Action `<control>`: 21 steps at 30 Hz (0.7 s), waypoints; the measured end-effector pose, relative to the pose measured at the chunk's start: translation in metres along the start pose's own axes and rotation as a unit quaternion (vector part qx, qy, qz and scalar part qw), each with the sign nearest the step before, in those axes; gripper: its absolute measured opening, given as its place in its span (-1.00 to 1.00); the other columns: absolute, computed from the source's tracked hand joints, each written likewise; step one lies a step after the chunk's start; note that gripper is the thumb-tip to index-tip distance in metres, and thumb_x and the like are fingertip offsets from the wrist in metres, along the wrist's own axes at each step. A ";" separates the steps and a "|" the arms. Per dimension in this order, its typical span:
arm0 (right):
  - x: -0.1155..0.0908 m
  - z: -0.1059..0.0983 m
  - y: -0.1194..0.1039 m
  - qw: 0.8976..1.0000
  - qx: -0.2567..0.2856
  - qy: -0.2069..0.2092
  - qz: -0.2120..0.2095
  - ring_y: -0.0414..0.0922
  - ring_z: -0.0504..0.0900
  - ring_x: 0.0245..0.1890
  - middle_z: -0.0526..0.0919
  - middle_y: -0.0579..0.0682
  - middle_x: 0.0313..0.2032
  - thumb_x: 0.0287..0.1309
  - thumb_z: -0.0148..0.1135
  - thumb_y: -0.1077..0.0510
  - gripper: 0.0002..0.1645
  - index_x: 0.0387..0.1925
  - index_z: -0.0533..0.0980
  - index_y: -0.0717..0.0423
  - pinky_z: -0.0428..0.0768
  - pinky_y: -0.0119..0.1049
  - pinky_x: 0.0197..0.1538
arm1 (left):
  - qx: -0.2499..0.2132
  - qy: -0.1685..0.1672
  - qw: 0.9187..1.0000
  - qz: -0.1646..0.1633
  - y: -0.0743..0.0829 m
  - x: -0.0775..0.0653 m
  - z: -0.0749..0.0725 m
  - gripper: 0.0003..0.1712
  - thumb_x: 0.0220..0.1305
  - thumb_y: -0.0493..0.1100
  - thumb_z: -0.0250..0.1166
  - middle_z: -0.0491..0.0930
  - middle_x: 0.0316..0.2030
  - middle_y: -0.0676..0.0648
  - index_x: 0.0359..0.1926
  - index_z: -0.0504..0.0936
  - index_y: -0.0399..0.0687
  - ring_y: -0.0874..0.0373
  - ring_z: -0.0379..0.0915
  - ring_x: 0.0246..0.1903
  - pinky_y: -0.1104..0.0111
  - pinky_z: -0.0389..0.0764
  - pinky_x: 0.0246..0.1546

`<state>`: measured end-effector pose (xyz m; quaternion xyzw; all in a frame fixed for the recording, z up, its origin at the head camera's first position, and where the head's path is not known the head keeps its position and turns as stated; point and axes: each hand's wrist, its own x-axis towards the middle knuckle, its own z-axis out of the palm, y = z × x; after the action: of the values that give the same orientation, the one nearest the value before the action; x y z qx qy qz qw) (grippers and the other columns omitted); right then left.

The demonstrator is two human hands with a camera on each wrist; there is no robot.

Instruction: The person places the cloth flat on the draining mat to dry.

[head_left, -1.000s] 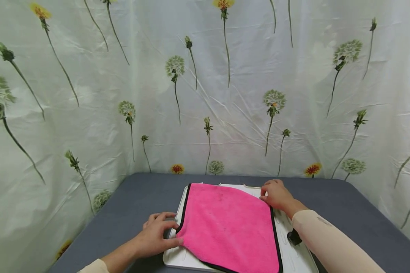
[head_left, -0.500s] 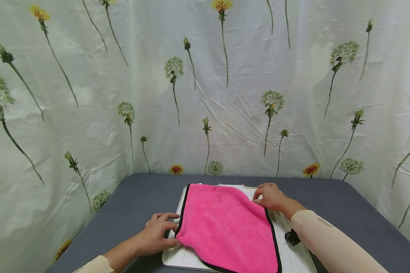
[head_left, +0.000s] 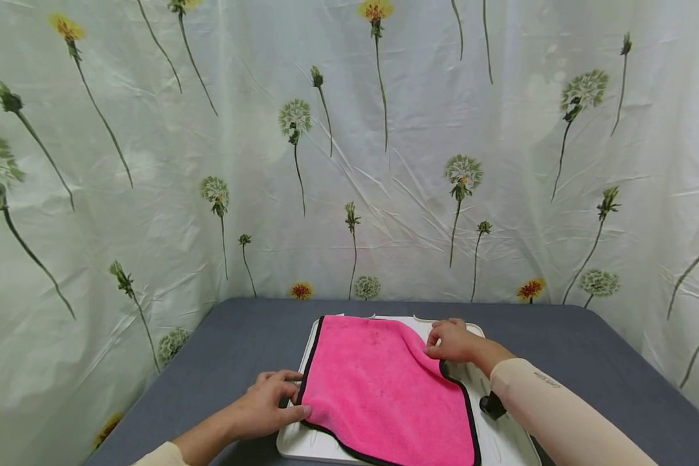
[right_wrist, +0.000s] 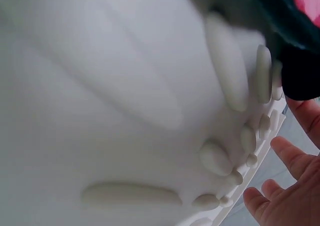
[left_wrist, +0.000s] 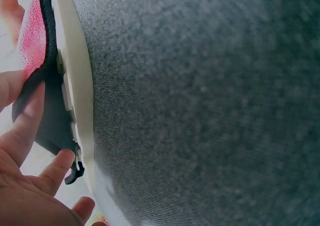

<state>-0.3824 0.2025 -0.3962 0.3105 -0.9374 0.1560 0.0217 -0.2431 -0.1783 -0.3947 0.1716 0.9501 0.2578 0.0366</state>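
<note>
A pink cloth (head_left: 384,388) with black edging lies across a white tray (head_left: 498,446). At its left side, my left hand (head_left: 268,404) pinches the near corner between thumb and index finger. The left wrist view shows this black-edged corner (left_wrist: 32,78) raised from the tray, its dark underside exposed; the other fingers are spread near the tray's rim (left_wrist: 77,86). At the far right corner, my right hand (head_left: 451,340) pinches the cloth, and a soft fold runs down from the fingers. The right wrist view shows black edging (right_wrist: 280,16) above those fingers.
The tray has raised oblong ridges (right_wrist: 225,66). Under it is a grey-covered table (head_left: 239,343). Behind and to the sides hangs a pale curtain (head_left: 256,162) printed with dandelions. A small black object (head_left: 492,406) shows beside the right sleeve.
My right hand has moved left and slightly nearer, drawing the cloth's far right corner inward into a fold. The left hand stays at its corner, where more black edging now shows.
</note>
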 end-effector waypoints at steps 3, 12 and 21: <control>0.000 0.001 -0.001 1.000 -0.004 -0.003 0.007 0.13 0.41 0.11 0.59 -0.13 -0.39 -0.01 0.25 0.08 -0.82 -0.65 0.53 -0.08 0.04 0.21 0.15 | -0.012 -0.009 1.000 -0.011 0.000 -0.001 0.000 -0.62 0.07 0.32 0.21 0.40 0.10 -0.01 -0.67 0.50 0.27 -0.30 0.10 0.13 -0.35 0.05 -0.09; -0.002 0.002 -0.003 1.000 -0.014 0.003 0.006 -0.09 0.51 -0.25 0.38 -0.20 -0.52 0.01 0.24 0.08 -0.80 -0.67 0.51 -0.10 0.09 0.17 0.11 | -0.042 -0.009 0.999 -0.014 0.000 -0.005 -0.004 -0.59 0.09 0.23 0.24 0.46 0.04 -0.01 -0.70 0.48 0.14 -0.29 0.11 0.13 -0.26 0.10 -0.04; -0.004 -0.004 -0.003 0.999 0.023 -0.018 0.037 0.17 0.36 0.14 0.45 -0.17 -0.45 -0.09 0.19 0.18 -0.87 -0.66 0.52 -0.05 -0.04 0.17 0.20 | -0.065 -0.025 0.997 -0.042 0.003 -0.005 -0.006 -0.63 0.04 0.18 0.29 0.44 0.07 -0.06 -0.69 0.52 0.09 -0.30 0.05 0.15 -0.27 0.03 -0.01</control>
<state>-0.3778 0.2035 -0.3922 0.2792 -0.9445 0.1729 -0.0086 -0.2384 -0.1799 -0.3879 0.1351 0.9364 0.3132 0.0823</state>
